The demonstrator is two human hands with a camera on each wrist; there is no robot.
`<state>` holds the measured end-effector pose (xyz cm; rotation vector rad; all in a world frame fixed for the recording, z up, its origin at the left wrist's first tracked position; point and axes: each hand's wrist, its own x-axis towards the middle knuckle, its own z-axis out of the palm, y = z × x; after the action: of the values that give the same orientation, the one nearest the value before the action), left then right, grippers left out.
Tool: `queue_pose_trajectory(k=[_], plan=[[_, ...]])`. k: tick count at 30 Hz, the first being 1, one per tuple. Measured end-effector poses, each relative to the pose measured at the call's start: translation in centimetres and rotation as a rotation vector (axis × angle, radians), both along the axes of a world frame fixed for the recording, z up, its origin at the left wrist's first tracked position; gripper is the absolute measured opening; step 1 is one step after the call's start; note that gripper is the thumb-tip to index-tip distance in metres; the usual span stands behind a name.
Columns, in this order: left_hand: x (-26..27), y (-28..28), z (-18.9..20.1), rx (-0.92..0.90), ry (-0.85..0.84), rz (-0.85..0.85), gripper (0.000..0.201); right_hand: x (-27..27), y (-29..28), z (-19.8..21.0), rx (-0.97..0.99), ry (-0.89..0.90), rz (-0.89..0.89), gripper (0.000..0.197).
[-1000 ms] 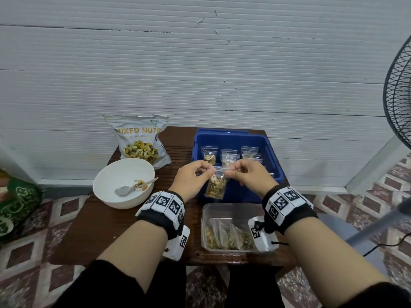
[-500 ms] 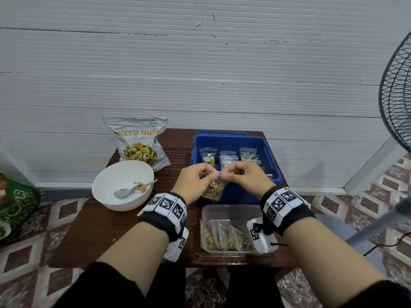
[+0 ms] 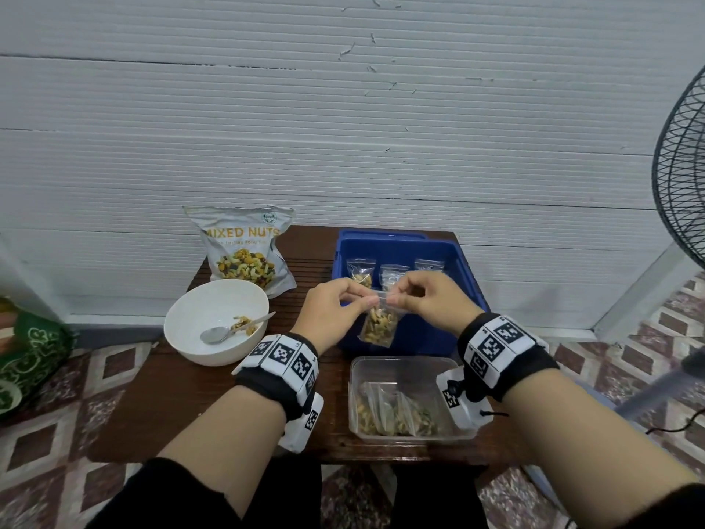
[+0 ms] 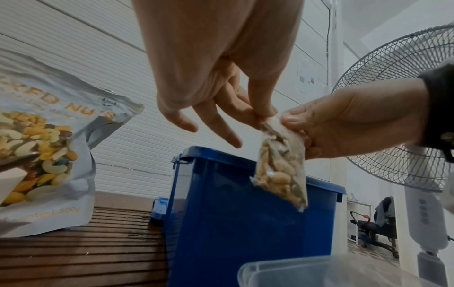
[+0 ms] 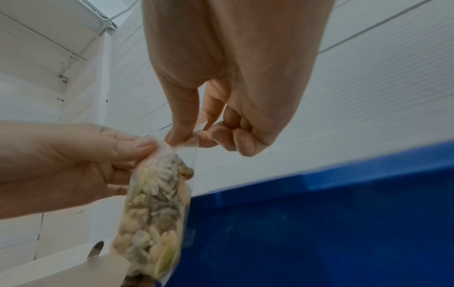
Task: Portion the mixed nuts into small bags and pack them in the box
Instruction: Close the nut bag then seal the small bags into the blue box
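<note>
Both hands are up over the table, working one small bag: the left hand (image 3: 331, 311) pinches the top edge of the small bag of nuts (image 3: 377, 325) between thumb and forefinger, its other fingers loose, and the right hand (image 3: 427, 302) pinches the same top edge from the other side, remaining fingers curled in. The bag hangs in the air, nuts filling its lower part, just in front of the blue box (image 3: 467, 276), where more small bags (image 3: 393, 272) stand upright. Nearer, a clear tub (image 3: 404, 363) holds further bags. Left: a white bowl (image 3: 190, 337) with a spoon (image 3: 225, 332), and behind it the mixed nuts pouch (image 3: 244, 250).
</note>
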<state>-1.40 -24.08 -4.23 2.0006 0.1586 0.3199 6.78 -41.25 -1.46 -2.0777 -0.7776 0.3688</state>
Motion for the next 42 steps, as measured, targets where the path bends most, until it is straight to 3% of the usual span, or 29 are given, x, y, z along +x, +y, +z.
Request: queue_pose_trajectory(k=[4,7,12,20,30,36,42], plan=[[0.2,1.2,-0.1,-0.035,-0.074,0.124,0.011,1.5,-0.3,3.4,-0.031,0.004,-0.02,0.011],[0.8,2.1,-0.8,-0.036,-0.035,0.225,0.012,3.6,-0.3,5.9,-0.097,0.027,-0.009,0.007],[2.3,2.6,-2.1,-0.031,0.091,0.191,0.033,7.0,2.5,7.5,-0.37,-0.138,0.061,0.006],[5.3,3.5,-2.3,-0.058,0.174,0.146,0.044,10.9,8.1,5.3,-0.759,-0.249,0.237,0.01],[6.5,3.9,-3.4,-0.206,0.209,0.11,0.055,14.3,12.5,0.4,-0.924,-0.194,0.339,0.016],[6.8,3.9,-3.9,-0.178,0.195,0.148,0.055,14.2,13.9,-1.2,-1.014,-0.333,0.302,0.024],[6.5,3.8,-3.8,-0.163,0.193,0.152,0.053,14.1,13.4,-0.9,-0.987,-0.382,0.23,0.017]])
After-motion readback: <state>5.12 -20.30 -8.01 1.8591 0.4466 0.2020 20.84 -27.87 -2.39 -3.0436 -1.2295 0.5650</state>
